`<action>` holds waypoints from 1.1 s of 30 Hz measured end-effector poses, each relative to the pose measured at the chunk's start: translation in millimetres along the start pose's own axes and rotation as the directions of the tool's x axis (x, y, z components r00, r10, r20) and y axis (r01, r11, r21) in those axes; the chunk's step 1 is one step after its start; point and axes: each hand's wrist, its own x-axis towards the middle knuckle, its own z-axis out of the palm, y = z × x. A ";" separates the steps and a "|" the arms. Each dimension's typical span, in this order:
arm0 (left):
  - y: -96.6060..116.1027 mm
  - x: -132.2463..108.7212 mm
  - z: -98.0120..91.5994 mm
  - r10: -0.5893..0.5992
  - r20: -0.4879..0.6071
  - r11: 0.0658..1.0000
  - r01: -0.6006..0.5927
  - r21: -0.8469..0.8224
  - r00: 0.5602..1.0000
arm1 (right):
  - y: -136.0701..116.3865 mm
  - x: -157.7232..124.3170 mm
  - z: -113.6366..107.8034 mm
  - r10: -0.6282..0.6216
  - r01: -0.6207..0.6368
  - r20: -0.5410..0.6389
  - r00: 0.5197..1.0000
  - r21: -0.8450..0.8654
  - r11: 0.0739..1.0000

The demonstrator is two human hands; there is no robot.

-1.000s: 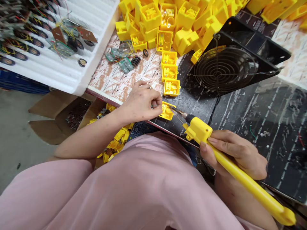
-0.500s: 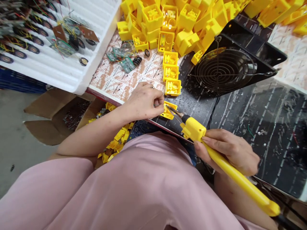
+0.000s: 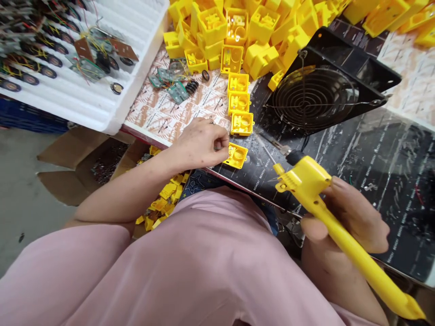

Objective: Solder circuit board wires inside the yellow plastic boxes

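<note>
We see the small yellow housing point(image 3: 238, 156) at the near edge of the surface point(image 3: 374, 149), open side up, just under three similar housings point(image 3: 239, 102). Our left hand point(image 3: 200, 146) is the nearer one. Its fingertips are drawn together at the housing's left edge, but we cannot tell whether they pinch it or only touch it. The right hand point(image 3: 356, 217) is closed around the yellow soldering tool point(image 3: 307, 183), to the right of the housing and apart from it. The tool's long axis runs from lower right to upper left, and its blurred tip points toward the housings.
</note>
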 end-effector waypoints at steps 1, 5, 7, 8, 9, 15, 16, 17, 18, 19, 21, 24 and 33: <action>-0.4 -0.1 0.3 0.009 0.006 1.000 -0.009 -0.004 1.000 | -4.6 2.7 0.8 -0.056 0.056 -0.008 0.998 -0.039 0.998; -8.8 -6.7 -3.8 0.059 0.005 0.997 -0.059 -0.049 0.998 | -17.8 13.1 6.3 -0.080 0.089 0.087 0.993 -0.104 0.991; -18.6 -14.5 -8.0 0.070 -0.053 0.996 -0.073 -0.059 0.996 | -17.5 13.9 7.3 -0.105 0.115 0.115 0.988 -0.085 0.990; -24.5 -19.0 -9.3 0.078 -0.080 0.995 -0.082 -0.051 0.994 | -15.9 13.2 7.1 -0.121 0.131 0.111 0.986 -0.086 0.988; -30.4 -23.4 -9.5 0.091 -0.093 0.995 -0.095 -0.037 0.991 | -14.0 12.0 6.6 -0.137 0.146 0.102 0.985 -0.093 0.985; -43.3 -40.8 13.0 0.179 -0.087 0.984 -0.180 -0.007 0.980 | -12.1 5.2 5.3 -0.137 0.147 0.092 0.986 -0.116 0.982; -41.7 -43.7 15.2 0.196 -0.109 0.980 -0.200 -0.026 0.975 | -13.2 4.6 6.2 -0.131 0.140 0.083 0.988 -0.111 0.984; -40.2 -47.5 14.6 0.209 -0.122 0.974 -0.217 -0.060 0.970 | -14.1 4.1 7.1 -0.125 0.133 0.078 0.989 -0.108 0.985; -39.6 -52.5 10.6 0.215 -0.127 0.968 -0.229 -0.104 0.968 | -14.7 3.8 8.0 -0.124 0.131 0.069 0.990 -0.105 0.986; -40.4 -59.0 3.1 0.214 -0.129 0.962 -0.232 -0.147 0.968 | -14.8 3.7 8.7 -0.132 0.137 0.061 0.989 -0.098 0.986; -47.3 -75.8 -21.6 0.200 -0.081 0.951 -0.213 -0.223 0.976 | -13.6 4.1 8.7 -0.158 0.162 0.054 0.986 -0.088 0.983; -67.4 -103.3 -68.5 0.282 0.184 0.928 -0.219 -0.302 0.941 | -7.9 5.1 5.4 -0.180 0.184 0.047 0.983 -0.104 0.977; -47.1 -28.2 -59.7 0.217 0.014 0.976 -0.217 -0.023 0.976 | 10.3 -4.1 1.1 -0.253 0.250 -0.012 0.967 -0.118 0.961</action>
